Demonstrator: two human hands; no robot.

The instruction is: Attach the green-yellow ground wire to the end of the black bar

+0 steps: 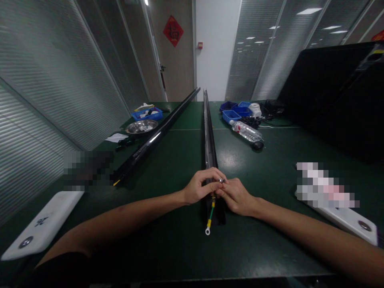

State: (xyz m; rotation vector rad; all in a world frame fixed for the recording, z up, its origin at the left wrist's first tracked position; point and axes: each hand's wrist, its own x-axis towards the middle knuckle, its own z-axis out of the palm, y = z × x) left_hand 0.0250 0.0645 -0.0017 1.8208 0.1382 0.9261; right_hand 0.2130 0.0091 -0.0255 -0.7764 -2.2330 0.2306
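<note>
A long black channel-shaped rail (210,148) lies lengthwise in front of me, its near end under my hands. My left hand (201,186) is closed in a pinch over that end, with a small shiny metal piece (221,180) at its fingertips. My right hand (238,196) meets it from the right, fingers curled against the left fingertips and the rail's side. What the right fingers hold is hidden. Below the hands, a short green-and-yellow wire (212,210) comes out of the rail end and finishes in a ring terminal (207,231).
Another black rail (159,134) lies diagonally to the left. Beyond it are a metal bowl (142,127) and a blue tray (147,114). A plastic bottle (247,132), blue bins (237,110) and a black monitor (330,100) stand right. White devices (45,224) flank me on the green table (168,248).
</note>
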